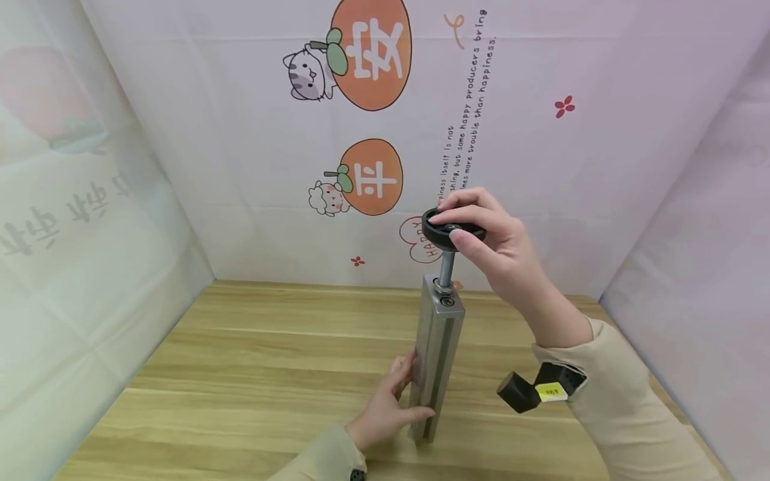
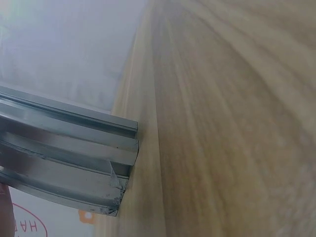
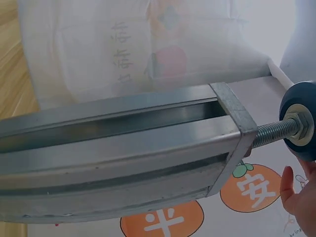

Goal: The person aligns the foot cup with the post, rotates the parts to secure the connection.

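An aluminium profile (image 1: 434,361) stands upright on the wooden table, its grooved sides showing. Out of its top end plate (image 3: 234,111) rises a threaded rod (image 1: 446,268) that bears a round black levelling foot (image 1: 434,235). My right hand (image 1: 494,235) grips the foot by its rim from above, thumb on the near side and fingers over the far side. Low down, my left hand (image 1: 386,411) holds the profile between thumb and fingers. In the left wrist view the profile's lower end (image 2: 116,197) is right at the tabletop. A hex nut (image 3: 300,126) sits against the foot's underside.
The wooden tabletop (image 1: 240,374) spreads around the profile. A printed white cloth (image 1: 252,133) hangs behind it, with pale cloth walls at left and right (image 1: 692,220). A black wrist camera (image 1: 520,393) juts out from the right sleeve.
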